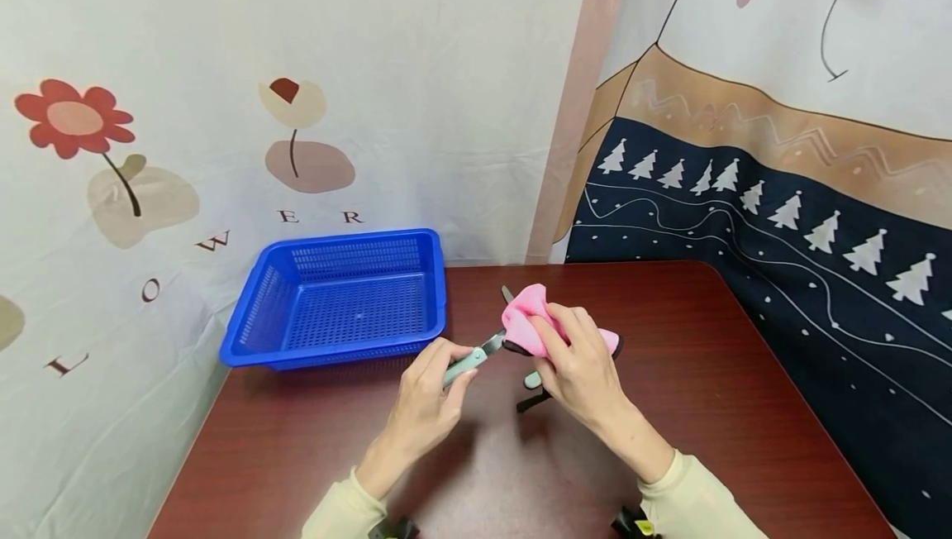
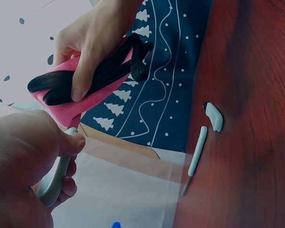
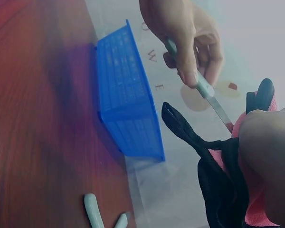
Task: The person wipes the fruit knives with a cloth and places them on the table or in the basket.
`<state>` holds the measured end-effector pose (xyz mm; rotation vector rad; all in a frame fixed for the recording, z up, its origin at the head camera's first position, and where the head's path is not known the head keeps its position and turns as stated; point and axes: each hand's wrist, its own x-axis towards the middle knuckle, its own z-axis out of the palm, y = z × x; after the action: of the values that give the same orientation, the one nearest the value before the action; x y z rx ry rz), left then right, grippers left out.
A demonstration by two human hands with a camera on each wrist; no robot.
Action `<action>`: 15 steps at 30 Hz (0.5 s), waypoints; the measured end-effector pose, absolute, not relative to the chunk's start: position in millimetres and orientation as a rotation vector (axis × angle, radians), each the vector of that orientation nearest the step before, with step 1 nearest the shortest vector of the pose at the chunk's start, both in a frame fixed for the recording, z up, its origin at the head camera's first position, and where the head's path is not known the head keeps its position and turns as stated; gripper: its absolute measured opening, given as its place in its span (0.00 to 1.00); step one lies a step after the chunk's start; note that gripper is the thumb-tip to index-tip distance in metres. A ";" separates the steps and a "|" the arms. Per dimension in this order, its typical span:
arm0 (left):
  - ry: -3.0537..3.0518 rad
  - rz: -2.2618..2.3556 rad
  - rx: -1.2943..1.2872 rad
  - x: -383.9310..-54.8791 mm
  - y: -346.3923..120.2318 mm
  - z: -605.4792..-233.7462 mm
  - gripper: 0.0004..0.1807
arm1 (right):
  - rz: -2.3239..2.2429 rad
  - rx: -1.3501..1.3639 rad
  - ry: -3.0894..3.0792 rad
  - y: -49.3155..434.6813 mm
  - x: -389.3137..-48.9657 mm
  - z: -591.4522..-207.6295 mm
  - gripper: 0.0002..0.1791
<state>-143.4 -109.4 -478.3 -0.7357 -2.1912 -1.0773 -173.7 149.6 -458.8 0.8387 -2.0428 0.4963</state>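
Note:
My left hand (image 1: 426, 394) grips a pale green-handled utensil (image 1: 463, 366) with a flat metal stem. The utensil's far end is hidden in a pink cloth (image 1: 526, 304) with black edging. Bunched round that end, the cloth is pinched between the thumb and fingers of my right hand (image 1: 583, 369). A black strap (image 3: 180, 124) hangs from the cloth in the right wrist view. Both hands are raised over the table, close to each other. Below them lie a second green-handled utensil (image 2: 197, 152) and a short, bent green piece (image 2: 213, 117).
A blue plastic basket (image 1: 330, 355) with perforated walls stands at the table's back left, just beyond my left hand. The dark red-brown table (image 1: 684, 440) ends at a printed cloth backdrop (image 1: 461, 93) behind and on the right.

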 end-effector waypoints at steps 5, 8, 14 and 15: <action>-2.190 -1.079 -0.732 -143.3 -111.7 -481.8 0.15 | 0.496 0.790 -2.070 161.6 -179.5 -457.8 0.23; -2.178 -1.085 -0.736 -143.7 -113.5 -483.7 0.17 | 0.505 0.752 -2.082 170.4 -183.4 -457.1 0.23; -2.139 -1.070 -0.747 -146.4 -120.2 -480.3 0.17 | 0.534 0.705 -2.053 183.0 -185.6 -456.9 0.22; -2.134 -1.070 -0.746 -147.4 -122.6 -479.1 0.17 | 0.536 0.701 -2.046 184.3 -185.3 -457.2 0.22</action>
<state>-147.4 -122.6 -479.1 -0.7461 -2.1338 -1.0701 -185.3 184.3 -457.2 0.7014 -2.0456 0.5361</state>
